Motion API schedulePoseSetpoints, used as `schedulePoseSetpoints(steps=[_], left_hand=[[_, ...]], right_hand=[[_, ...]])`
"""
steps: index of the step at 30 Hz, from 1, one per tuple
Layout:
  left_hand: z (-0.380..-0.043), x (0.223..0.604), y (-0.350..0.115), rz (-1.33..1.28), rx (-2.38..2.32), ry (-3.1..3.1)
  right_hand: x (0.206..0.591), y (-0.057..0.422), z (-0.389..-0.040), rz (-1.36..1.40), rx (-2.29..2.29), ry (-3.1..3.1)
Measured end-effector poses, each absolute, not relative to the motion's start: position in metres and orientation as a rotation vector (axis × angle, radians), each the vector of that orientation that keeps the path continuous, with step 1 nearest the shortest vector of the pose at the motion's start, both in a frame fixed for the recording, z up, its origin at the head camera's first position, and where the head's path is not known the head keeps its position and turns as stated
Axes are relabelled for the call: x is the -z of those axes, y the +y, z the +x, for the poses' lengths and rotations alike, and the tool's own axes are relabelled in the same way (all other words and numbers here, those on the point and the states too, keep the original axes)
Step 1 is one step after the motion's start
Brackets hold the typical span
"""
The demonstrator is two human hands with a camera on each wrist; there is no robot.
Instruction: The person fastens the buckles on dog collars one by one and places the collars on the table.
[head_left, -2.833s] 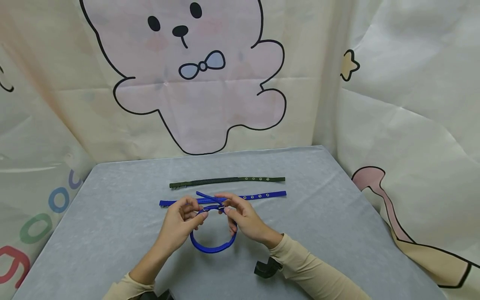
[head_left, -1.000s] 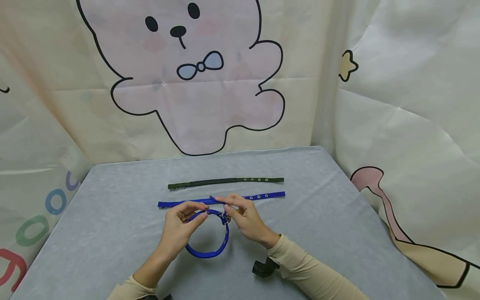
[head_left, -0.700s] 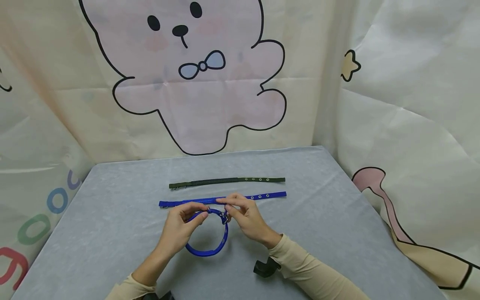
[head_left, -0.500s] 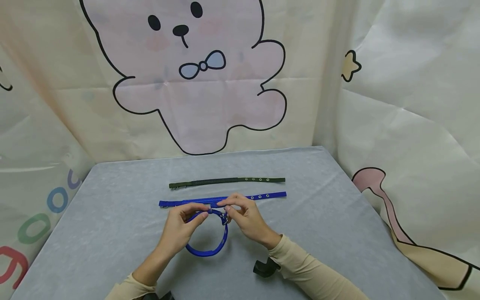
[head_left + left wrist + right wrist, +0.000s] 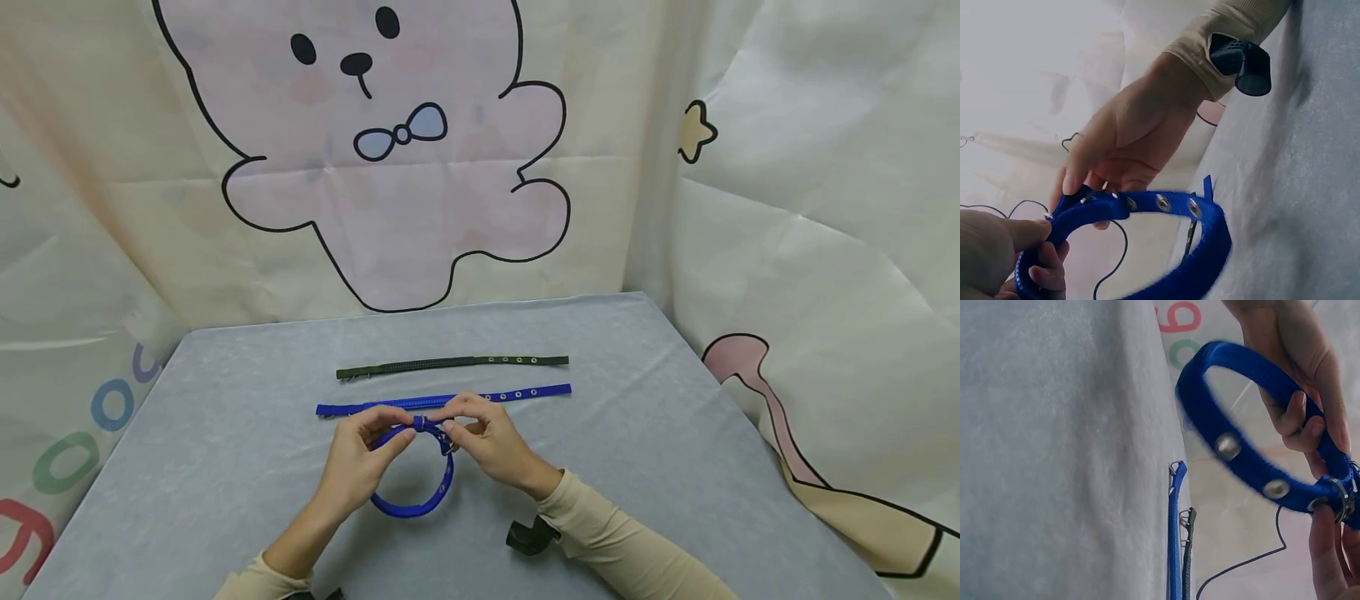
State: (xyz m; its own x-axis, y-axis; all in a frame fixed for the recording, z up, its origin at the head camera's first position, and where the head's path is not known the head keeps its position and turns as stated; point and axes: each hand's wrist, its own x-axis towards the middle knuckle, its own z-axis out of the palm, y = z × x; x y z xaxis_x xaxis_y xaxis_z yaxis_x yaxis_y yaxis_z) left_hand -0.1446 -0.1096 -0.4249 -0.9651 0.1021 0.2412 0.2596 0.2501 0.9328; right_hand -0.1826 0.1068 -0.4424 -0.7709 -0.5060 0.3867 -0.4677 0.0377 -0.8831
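A blue pet collar, bent round into a loop, is held up over the table between both hands. My left hand pinches the top left of the loop between thumb and fingers. With thumb and index finger, my right hand pinches the top right, beside the metal buckle. The strap's tail lies at the loop's top, by a small metal ring between the fingertips. Metal eyelets show along the band in the right wrist view. The right fingers partly hide the buckle there.
Behind the hands, a second blue collar lies straight on the grey cloth-covered table. A dark green collar lies straight beyond it. Printed cloth walls stand round the table. A black wrist camera hangs below the right sleeve.
The collar's tail, which stuck up at a slant above the loop, has come down along its top towards the left fingertips. The loop has shifted slightly left; both hands keep their grip.
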Motion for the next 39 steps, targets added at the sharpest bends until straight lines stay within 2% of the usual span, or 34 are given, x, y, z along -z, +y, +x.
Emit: schedulePoseSetpoints(steps=[8,17,33,39], left_hand=[[-0.145,0.424,-0.11,-0.358,1.846,-2.36],[-0.149,0.42,-0.113,-0.117,2.14,-2.072],[-0.145,0.424,-0.115,-0.353,2.069,-2.183],[-0.15,0.425,-0.12,-0.462,2.027,-2.245]], right_hand=[[0.441,0.105,-0.18,-1.08,1.82,2.295],[0.448,0.106,-0.183,-1.048,1.864,2.2],[0.438,0.111,-0.185,-1.21,1.623,2.182],[0.433,0.116,-0.189,-1.105,1.674,2.18]])
